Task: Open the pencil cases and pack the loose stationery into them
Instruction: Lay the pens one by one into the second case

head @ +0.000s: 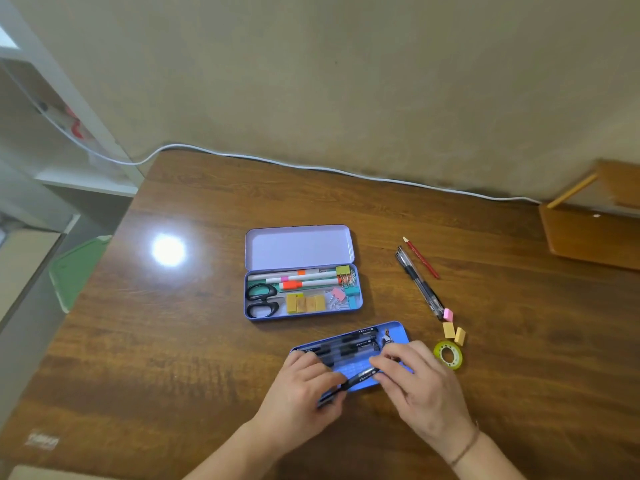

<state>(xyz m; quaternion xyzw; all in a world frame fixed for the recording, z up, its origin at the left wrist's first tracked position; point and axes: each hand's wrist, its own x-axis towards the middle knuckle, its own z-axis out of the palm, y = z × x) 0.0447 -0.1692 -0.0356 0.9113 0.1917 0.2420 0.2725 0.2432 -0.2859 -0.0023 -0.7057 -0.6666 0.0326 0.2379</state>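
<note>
A lilac tin pencil case (301,247) lies open mid-table, holding markers, black scissors, binder clips and yellow erasers. Nearer me a blue pencil case (394,332) carries several black pens. My left hand (304,382) and my right hand (412,372) together pinch one black pen (360,375) over the blue case's near edge. Loose to the right lie a red pencil (420,258), a black pen (417,282), a pink eraser (448,314), two yellow erasers (453,332) and a roll of green-yellow tape (448,354).
The wooden table (207,323) has its left edge near a green chair seat (78,268). A white cable (311,168) runs along the wall behind. A wooden shelf piece (595,230) sits at the far right. A lamp glare marks the left tabletop.
</note>
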